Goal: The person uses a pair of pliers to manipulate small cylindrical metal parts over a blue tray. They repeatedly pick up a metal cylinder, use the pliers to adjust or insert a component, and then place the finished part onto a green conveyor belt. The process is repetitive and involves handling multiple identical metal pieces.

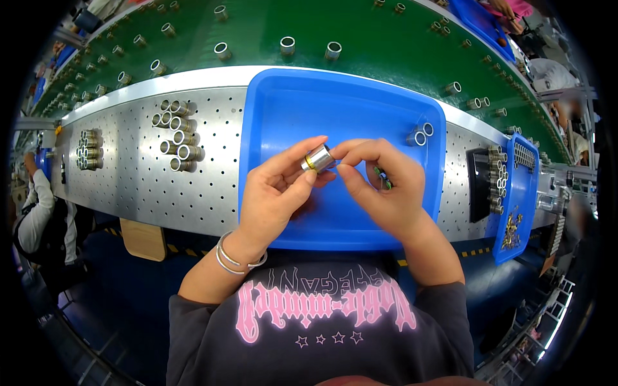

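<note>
Over the blue tray (283,235), my left hand (273,193) grips a short shiny metal sleeve (317,158) with a yellow band around it. Its thumb and fingers close on the sleeve's sides, and the sleeve is tilted. My right hand (393,183) is closed at the right of the sleeve, thumb and index finger near its rim. Tucked inside the right fingers is a small dark object with green on it (383,179); most of it is hidden. Whether the right fingertips touch the sleeve I cannot tell. Two metal sleeves (420,137) stand at the tray's right side.
A perforated metal table (219,199) carries groups of sleeves (182,138) on the left. Beyond it runs a green conveyor belt (380,48) with scattered sleeves. At right are a black bin (477,186) and another blue tray (524,215) holding small brass-coloured parts. A person's arm (42,193) shows far left.
</note>
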### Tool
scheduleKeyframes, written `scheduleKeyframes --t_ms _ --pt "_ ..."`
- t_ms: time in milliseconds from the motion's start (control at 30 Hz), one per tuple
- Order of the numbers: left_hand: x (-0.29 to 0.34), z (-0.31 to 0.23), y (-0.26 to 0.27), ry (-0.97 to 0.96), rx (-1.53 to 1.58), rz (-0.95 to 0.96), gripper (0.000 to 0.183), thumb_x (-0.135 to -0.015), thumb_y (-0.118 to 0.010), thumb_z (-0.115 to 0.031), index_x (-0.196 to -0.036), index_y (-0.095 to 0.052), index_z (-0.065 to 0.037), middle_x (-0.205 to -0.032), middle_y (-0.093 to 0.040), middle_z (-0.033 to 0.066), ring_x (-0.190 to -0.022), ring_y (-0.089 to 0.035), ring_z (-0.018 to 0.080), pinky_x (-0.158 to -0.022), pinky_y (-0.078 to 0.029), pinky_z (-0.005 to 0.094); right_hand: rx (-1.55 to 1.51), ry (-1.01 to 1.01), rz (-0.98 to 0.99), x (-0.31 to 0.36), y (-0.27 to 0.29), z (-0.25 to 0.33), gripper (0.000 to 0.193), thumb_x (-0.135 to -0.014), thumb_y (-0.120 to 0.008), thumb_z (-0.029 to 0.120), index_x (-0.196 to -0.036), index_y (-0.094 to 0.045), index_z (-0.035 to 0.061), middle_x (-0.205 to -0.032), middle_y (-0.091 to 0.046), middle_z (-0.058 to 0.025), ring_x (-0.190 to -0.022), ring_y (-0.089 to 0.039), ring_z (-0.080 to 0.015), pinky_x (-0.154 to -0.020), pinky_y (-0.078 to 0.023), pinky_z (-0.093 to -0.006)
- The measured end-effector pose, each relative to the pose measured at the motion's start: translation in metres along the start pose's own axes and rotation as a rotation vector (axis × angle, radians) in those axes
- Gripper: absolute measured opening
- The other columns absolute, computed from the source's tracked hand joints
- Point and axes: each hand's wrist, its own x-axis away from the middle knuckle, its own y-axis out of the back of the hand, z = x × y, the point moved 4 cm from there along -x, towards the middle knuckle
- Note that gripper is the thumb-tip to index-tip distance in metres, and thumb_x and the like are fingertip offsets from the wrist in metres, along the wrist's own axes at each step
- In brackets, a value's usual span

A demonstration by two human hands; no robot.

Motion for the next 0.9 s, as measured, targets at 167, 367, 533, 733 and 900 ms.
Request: scheduleKeyframes --t_ms 167,367,533,733,900 --pt "0.000 0.004 0.003 0.039 0.000 -0.007 0.038 -0.089 -0.049 -0.002 -0.127 -0.044 0.004 -0.113 -0.058 0.0141 -0.098 -0.060 0.0201 -0.086 -0.047 0.0277 -0.089 -0.035 -0.002 -0.002 -0.001 -0.005 0.012 -0.077 -0.063 -0.002 -0.086 -0.057 0.0019 -0.086 -0.066 -0.0073 -0.070 -0.062 -0.0123 -0.061 -0.049 -0.0224" --pt "-0.001 0.003 0.003 0.079 0.005 -0.028 0.042 -0.088 -0.050 -0.002 -0.130 -0.042 0.001 -0.112 -0.058 0.0141 -0.096 -0.061 0.0197 -0.085 -0.047 0.0274 -0.042 -0.070 -0.020 -0.004 0.000 -0.008 0.014 -0.077 -0.065 0.003 -0.088 -0.057 0.0015 -0.087 -0.064 -0.0083 -0.076 -0.061 -0.0145 -0.065 -0.048 -0.0243" --pt "-0.003 0.000 0.001 0.092 0.072 -0.055 0.049 -0.088 -0.052 -0.004 -0.134 -0.036 -0.003 -0.112 -0.058 0.0160 -0.096 -0.060 0.0198 -0.086 -0.047 0.0287 -0.004 -0.155 -0.061 -0.005 0.004 -0.008 0.021 -0.079 -0.065 0.010 -0.097 -0.056 0.0016 -0.092 -0.060 -0.0108 -0.080 -0.060 -0.0195 -0.067 -0.048 -0.0272" --pt "-0.006 0.000 0.003 0.159 0.130 -0.054 0.047 -0.088 -0.054 -0.007 -0.132 -0.038 -0.003 -0.111 -0.058 0.0165 -0.096 -0.059 0.0203 -0.086 -0.047 0.0301 0.020 0.046 -0.089 -0.004 0.008 -0.006 0.026 -0.081 -0.063 0.012 -0.103 -0.055 0.0031 -0.093 -0.059 -0.0106 -0.075 -0.059 -0.0230 -0.063 -0.048 -0.0291" --pt "-0.005 -0.001 0.005 0.125 0.156 -0.086 0.048 -0.087 -0.054 -0.004 -0.131 -0.036 -0.003 -0.111 -0.057 0.0170 -0.097 -0.059 0.0196 -0.087 -0.047 0.0302 0.214 0.181 0.018 -0.006 0.007 0.011 0.025 -0.071 -0.071 0.015 -0.094 -0.063 0.0085 -0.070 -0.061 -0.0050 -0.057 -0.058 -0.0194 -0.050 -0.043 -0.0285"
